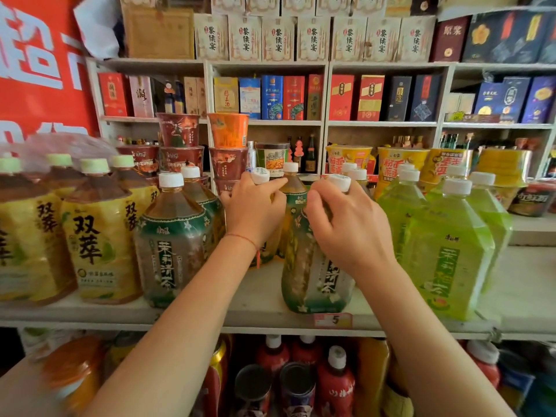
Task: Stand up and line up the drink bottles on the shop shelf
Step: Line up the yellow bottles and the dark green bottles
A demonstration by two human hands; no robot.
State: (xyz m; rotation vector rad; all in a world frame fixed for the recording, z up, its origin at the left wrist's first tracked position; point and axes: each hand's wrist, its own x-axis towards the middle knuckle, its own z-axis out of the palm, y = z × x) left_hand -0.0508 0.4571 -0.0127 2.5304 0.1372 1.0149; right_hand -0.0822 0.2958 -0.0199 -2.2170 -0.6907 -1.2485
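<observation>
Right, both hands are up on the shelf point(264, 299) among the big tea bottles. Her left hand point(254, 210) is curled over the neck of a bottle in the back row, its white cap point(260, 175) poking out above the knuckles, forefinger stretched towards the next cap along; a thin red string circles that wrist. The right hand point(340, 218) is clamped round the shoulder of the front jasmine tea bottle point(313, 275), fingers folded just under its white cap point(339, 182). That bottle stands upright near the shelf's front edge, directly above the orange price tag point(332, 320) marked 5. To its left, another dark-green jasmine bottle point(173, 236) stands upright, with a bare gap of shelf between the two. Further left sit the yellow-labelled bottles point(96, 236) with pale green caps; on the right, the bright green bottles point(445, 248) stand close together. Noodle cups point(180, 145) are stacked behind.
</observation>
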